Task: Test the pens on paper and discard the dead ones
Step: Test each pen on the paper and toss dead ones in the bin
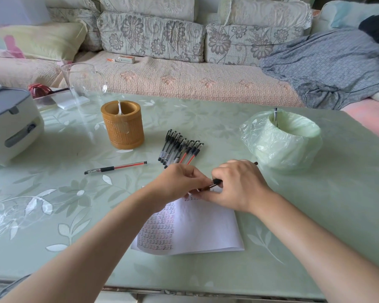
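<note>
Both hands meet over the top edge of a white paper sheet covered in rows of small written marks. My right hand grips a pen whose far end pokes out past the knuckles. My left hand pinches the pen's near end; whether that is a cap or the tip is hidden. A bunch of several pens lies behind the hands. One red-ink pen lies alone to the left. A small bin lined with a green bag stands at the right with a pen sticking out of it.
A bamboo pen holder stands at centre left. A glass jug and a white and grey appliance are at the far left. The glass-topped table faces a sofa with cushions and a grey cloth.
</note>
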